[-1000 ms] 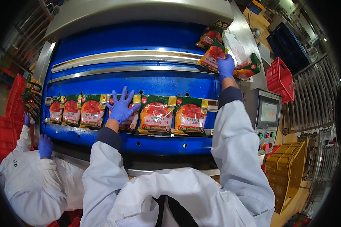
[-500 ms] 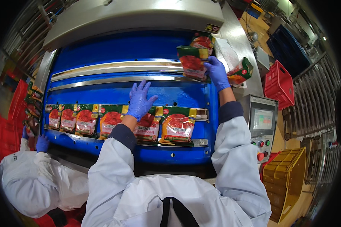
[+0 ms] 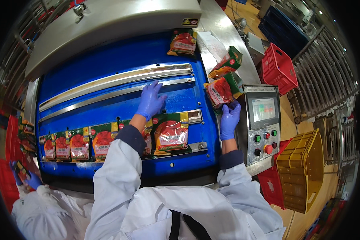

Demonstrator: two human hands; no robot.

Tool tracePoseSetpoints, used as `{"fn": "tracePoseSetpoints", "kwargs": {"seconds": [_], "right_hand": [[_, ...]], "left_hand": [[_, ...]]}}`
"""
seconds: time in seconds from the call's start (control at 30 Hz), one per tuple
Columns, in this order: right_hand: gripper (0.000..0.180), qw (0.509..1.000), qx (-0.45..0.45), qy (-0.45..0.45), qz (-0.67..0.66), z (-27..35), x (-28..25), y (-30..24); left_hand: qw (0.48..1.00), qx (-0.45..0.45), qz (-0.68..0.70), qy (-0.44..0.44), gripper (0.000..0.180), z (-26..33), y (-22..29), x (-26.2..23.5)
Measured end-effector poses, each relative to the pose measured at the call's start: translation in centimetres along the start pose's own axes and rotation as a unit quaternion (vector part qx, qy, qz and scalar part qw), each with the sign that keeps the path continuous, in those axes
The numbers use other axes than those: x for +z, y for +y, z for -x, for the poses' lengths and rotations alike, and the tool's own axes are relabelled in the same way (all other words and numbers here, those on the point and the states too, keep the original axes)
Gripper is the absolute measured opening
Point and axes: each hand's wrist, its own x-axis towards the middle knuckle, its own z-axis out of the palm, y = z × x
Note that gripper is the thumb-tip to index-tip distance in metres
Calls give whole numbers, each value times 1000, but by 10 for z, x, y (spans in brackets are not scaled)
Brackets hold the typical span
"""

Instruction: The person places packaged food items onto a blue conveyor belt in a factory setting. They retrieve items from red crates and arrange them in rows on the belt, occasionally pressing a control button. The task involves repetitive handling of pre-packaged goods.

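Note:
My left hand point(image 3: 151, 100), in a purple glove, is open with fingers spread above the blue machine bed point(image 3: 108, 102), holding nothing. My right hand point(image 3: 230, 120), gloved alike, has its fingers curled at the lower edge of a red and green food pouch point(image 3: 221, 91) over the steel side ledge. A second pouch point(image 3: 228, 63) lies just beyond it on that ledge. At the bed's far right corner rests another pouch point(image 3: 184, 42). Along the near metal sealing bar stands a row of several pouches point(image 3: 172, 134), partly hidden by my left forearm.
Right of the bed is a control panel point(image 3: 262, 120) with a screen and buttons. A steel lid point(image 3: 116, 24) spans the far side. Red point(image 3: 279, 70) and yellow point(image 3: 296, 176) crates stand to the right. A co-worker's gloved hand point(image 3: 34, 181) holds a pouch at lower left.
My right hand has carried its pouch from above the bed's far right to the side ledge, nearer me. My left hand stays open over the bed. The whole view has turned somewhat.

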Motion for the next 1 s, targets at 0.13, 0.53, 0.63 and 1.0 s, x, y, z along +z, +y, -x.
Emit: {"fn": "tracePoseSetpoints", "kwargs": {"seconds": [0.13,0.53,0.63,1.0], "right_hand": [[55,997,15,-64,-28,8,-24,-18],[17,978,131,-99,127,49,-149,-101],[15,977,181,-43,103,46,-163,-99],[13,976,69,-60,196,36,-160,-101]], "left_hand": [[994,-3,81,68,47,-77,4,16],[894,-308,319,67,61,-286,-46,84],[903,-311,296,-25,38,-289,-51,81],[896,-18,439,61,29,-211,92,40]]}}
